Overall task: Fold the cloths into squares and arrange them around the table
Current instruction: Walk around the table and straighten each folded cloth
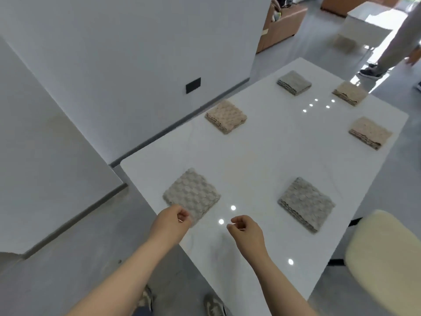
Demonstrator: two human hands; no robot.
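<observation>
The white table [262,156] is shiny, and small round spots of light [233,208] shine on its top. Six folded cloths lie flat on it. Each one is a bumpy square, and they are all well apart. The near left grey cloth [192,195] sits by the near left corner. The near right grey cloth [306,204] lies across from it, by the right edge. Farther along the left edge is the left beige cloth [226,116], then the far grey cloth [294,82]. By the far right corner lies the far beige cloth [350,92]. The right beige cloth [370,132] is a bit closer, along the right edge.
</observation>
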